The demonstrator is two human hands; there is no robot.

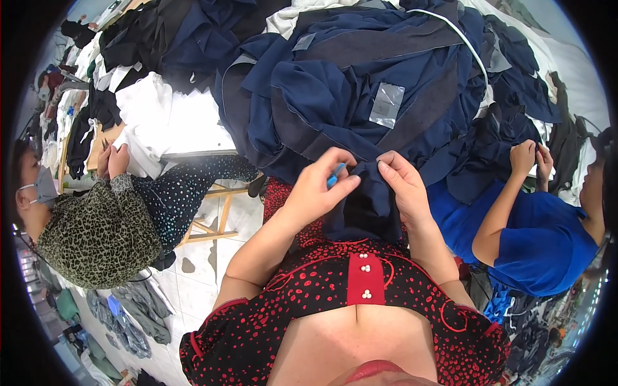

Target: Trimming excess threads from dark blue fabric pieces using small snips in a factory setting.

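My left hand [326, 182] is closed around a small tool with a bright blue handle [335, 175]; its working end is hidden by my fingers. Navy cloth [370, 202] hangs over my lap, and my right hand [405, 181] pinches its upper edge between thumb and fingers. The two hands are a short way apart, with the cloth edge between them. Just beyond them rises a big heap of navy garments [309, 96] with dark grey bands. A clear plastic packet [387, 105] lies on that heap.
On the left, a masked person in a leopard-print top [96, 231] handles white cloth [145, 116] by a white table [199, 128]. At right, a person in blue [541, 238] works on dark cloth. A wooden stool [222, 215] stands on the tiles; bagged garments [122, 325] lie lower left.
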